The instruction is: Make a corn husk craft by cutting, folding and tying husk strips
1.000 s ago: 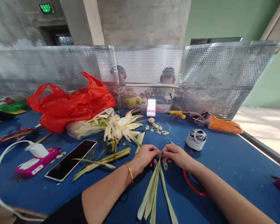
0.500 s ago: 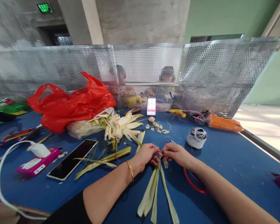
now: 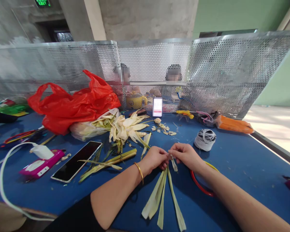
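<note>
My left hand point(image 3: 157, 158), with a gold bangle at the wrist, pinches the top ends of several pale green husk strips point(image 3: 160, 196), which fan down over the blue table. Close against it, my right hand point(image 3: 183, 154) has thumb and finger pinched on a small pale husk piece point(image 3: 174, 163) that hangs below the fingertips. A white ball of string point(image 3: 205, 140) stands behind my right hand. Under my right forearm lies a red and yellow ring-shaped thing point(image 3: 199, 187), partly hidden. A pile of cream husks point(image 3: 125, 129) lies beyond my left hand.
Left of my arms are a black-screened phone point(image 3: 76, 161), a purple power strip point(image 3: 42, 164) with a white cable, and green stalks point(image 3: 108, 164). A red plastic bag point(image 3: 74, 106) lies behind. A perforated metal screen point(image 3: 154, 58) crosses the back; two people sit beyond it.
My hands remain close together; the right has lifted slightly, and the small husk piece shows more clearly below it. The whole view has shifted a little.
</note>
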The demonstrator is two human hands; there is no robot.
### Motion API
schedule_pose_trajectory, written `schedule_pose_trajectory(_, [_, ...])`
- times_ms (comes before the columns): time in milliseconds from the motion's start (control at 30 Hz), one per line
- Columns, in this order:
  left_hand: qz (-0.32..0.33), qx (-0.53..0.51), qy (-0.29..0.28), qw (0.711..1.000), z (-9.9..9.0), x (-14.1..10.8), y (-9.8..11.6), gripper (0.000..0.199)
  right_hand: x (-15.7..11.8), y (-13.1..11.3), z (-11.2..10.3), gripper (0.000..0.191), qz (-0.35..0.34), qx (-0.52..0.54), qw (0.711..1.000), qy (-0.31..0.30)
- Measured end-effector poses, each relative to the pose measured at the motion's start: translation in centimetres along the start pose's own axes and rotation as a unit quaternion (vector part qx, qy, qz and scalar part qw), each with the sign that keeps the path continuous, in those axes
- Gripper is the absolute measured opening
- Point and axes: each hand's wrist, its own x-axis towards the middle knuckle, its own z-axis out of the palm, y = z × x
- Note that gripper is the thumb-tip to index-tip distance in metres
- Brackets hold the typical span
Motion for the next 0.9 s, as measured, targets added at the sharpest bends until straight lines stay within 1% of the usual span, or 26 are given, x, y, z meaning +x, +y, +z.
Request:
schedule_pose_trajectory(133, [0.02,0.012,-0.041,0.999,-0.5,-0.1,-0.1,0.022,-0.1,-0.2,0.4,0.022,0.004,0.042,0.999,0.003])
schedule_pose_trajectory(300, [0.026,0.017,-0.093,0.995,-1.1,-0.5,0.3,0.012,-0.3,-0.7,0.7,0.024,0.012,0.052,0.998,0.019])
schedule_pose_trajectory(400, [0.022,0.016,-0.093,0.995,-1.2,-0.4,0.3,0.012,-0.3,-0.8,0.7,0.024,0.033,0.066,0.997,0.026])
schedule_pose_trajectory(500, [0.018,0.008,-0.069,0.997,-1.0,-0.2,0.1,0.015,-0.1,-0.7,0.2,0.032,0.036,0.077,0.995,0.046])
schedule_pose_trajectory(533, [0.015,0.005,-0.063,0.998,-1.0,-0.2,0.1,0.016,-0.1,-0.7,-0.1,0.032,0.024,0.056,0.997,0.055])
schedule_pose_trajectory(600, [0.015,0.005,-0.059,0.998,-1.0,-0.1,0.0,0.016,-0.1,-0.7,-0.8,0.025,-0.003,-0.031,0.998,0.054])
schedule_pose_trajectory(667, [0.019,0.004,-0.058,0.998,-1.1,0.0,0.0,0.016,-0.2,-0.6,-1.3,0.021,-0.019,-0.129,0.991,0.02])
schedule_pose_trajectory(733, [0.02,0.002,-0.052,0.998,-1.2,0.0,0.0,0.018,-0.3,-0.4,-1.4,0.022,-0.017,-0.187,0.982,-0.02])
schedule_pose_trajectory(800, [0.019,0.0,-0.042,0.999,-1.3,0.0,0.1,0.018,-0.3,-0.1,-1.1,0.025,-0.003,-0.213,0.977,-0.032])
schedule_pose_trajectory(900, [0.019,0.003,-0.033,0.999,-1.3,0.0,0.0,0.019,-0.2,0.5,-0.6,0.026,0.029,-0.207,0.978,-0.02])
